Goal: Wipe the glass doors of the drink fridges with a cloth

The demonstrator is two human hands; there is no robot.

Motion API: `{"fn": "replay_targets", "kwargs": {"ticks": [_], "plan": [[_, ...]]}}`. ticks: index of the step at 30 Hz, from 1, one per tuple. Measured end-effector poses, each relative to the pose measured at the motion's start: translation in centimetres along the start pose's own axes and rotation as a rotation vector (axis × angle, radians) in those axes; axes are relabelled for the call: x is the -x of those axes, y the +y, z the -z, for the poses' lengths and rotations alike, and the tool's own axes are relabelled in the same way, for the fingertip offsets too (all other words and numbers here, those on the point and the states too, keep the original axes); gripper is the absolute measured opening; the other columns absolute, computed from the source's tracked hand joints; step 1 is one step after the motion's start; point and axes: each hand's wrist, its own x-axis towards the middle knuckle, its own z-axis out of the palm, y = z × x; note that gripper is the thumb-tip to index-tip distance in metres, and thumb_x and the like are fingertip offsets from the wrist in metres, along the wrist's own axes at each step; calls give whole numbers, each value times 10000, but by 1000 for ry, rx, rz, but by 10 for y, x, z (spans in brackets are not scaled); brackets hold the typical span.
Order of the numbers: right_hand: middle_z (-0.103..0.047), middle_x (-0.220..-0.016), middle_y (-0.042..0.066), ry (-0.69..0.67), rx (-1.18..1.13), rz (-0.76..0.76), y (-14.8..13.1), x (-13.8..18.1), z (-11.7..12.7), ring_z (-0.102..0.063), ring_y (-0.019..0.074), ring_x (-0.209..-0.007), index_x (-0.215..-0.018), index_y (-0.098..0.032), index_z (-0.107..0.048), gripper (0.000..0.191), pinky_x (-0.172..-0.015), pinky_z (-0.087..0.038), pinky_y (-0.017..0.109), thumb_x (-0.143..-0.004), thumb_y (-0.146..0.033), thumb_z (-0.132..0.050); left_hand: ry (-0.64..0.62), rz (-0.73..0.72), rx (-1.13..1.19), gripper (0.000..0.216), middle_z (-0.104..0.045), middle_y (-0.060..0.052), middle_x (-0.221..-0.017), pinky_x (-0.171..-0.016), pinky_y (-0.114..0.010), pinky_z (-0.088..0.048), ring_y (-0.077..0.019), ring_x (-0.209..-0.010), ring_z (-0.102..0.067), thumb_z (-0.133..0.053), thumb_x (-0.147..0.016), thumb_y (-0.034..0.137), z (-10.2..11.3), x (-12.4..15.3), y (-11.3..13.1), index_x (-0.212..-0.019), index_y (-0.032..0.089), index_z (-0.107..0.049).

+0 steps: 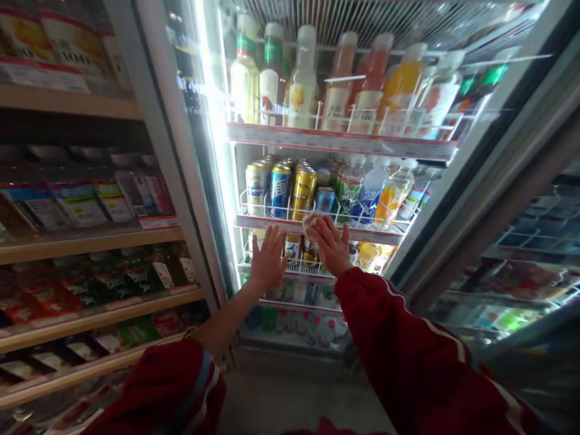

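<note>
I face an open drinks fridge. My left hand (269,257) is stretched out with fingers apart, just below the front rail of the can shelf (290,225), holding nothing. My right hand (330,244) is curled around a can (312,220) at the same shelf front; only the can's pale top shows above my fingers. Behind it stand beer cans, a blue one (280,190) and a gold one (303,192). Both arms wear dark red sleeves.
The shelf above holds tall juice and tea bottles (302,81). More bottles (393,193) lie right of the cans. The glass fridge door (493,175) stands open at right. Wooden shelves (90,238) with packaged goods run along the left.
</note>
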Motion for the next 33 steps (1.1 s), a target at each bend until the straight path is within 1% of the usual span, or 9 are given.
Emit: {"fn": "replay_targets", "kwargs": {"ticks": [2,4,10,12,17,19,26,28,33], "plan": [[-437,-1399,71,3,-1,-64,15,2,5,-146,184,-1405,-1268,-233,-497,395,-1135,-29,506,-888,-148,-434,7,-8,8,639,-298,-191,-1453,-1128,-512,-41,-254,-1397,-132,-451,-857,303,-2,-7,15,-1413,94,-214],[-421,-1411,68,-10,-8,-88,23,11,8,-162,184,-1402,-1271,-242,-496,399,-1137,-39,507,-888,-149,-431,10,-19,17,638,-298,-189,-1453,-1128,-511,-36,-251,-1398,-128,-453,-855,295,-5,-12,29,-1412,97,-214],[-477,-1367,79,8,23,-29,25,50,12,-138,187,-1406,-1235,-222,-527,366,-1134,-64,510,-894,-139,-424,17,-75,33,652,-318,-180,-1447,-1134,-483,4,-231,-1405,-90,-485,-837,285,-12,-19,62,-1405,97,-224],[-493,-1351,86,23,29,-36,33,52,16,-141,185,-1405,-1226,-208,-533,356,-1134,-70,507,-895,-138,-421,25,-93,34,651,-325,-178,-1445,-1136,-466,29,-220,-1408,-68,-494,-830,278,-13,-25,69,-1399,93,-237],[-443,-1390,100,103,98,-200,65,41,29,-163,187,-1401,-1257,-204,-504,371,-1134,-83,508,-903,-166,-401,14,-121,71,667,-292,-175,-1462,-1134,-490,19,-226,-1408,-75,-485,-829,284,-15,-45,90,-1409,107,-208],[-423,-1404,104,112,106,-223,71,45,31,-162,189,-1401,-1272,-202,-491,387,-1134,-84,507,-898,-155,-402,5,-133,84,671,-285,-173,-1465,-1133,-498,12,-234,-1407,-87,-485,-825,282,-18,-49,99,-1410,107,-207],[-425,-1395,142,67,127,-273,67,98,35,-185,212,-1394,-1285,-168,-483,426,-1129,-124,506,-870,-113,-405,-39,-210,129,640,-331,-170,-1444,-1132,-496,12,-240,-1397,-154,-504,-803,260,-28,-47,128,-1382,103,-283],[-423,-1393,152,84,158,-306,74,100,38,-207,219,-1387,-1297,-163,-470,431,-1123,-147,512,-875,-125,-391,-55,-227,141,631,-326,-178,-1444,-1128,-511,-11,-246,-1396,-155,-496,-808,266,-29,-51,133,-1380,104,-287],[-350,-1432,176,171,197,-434,101,86,49,-202,251,-1387,-1367,-145,-381,480,-1095,-203,549,-887,-152,-358,-55,-238,141,584,-315,-165,-1452,-1125,-516,-13,-240,-1396,-157,-467,-830,285,-33,-64,147,-1369,123,-314]]}}
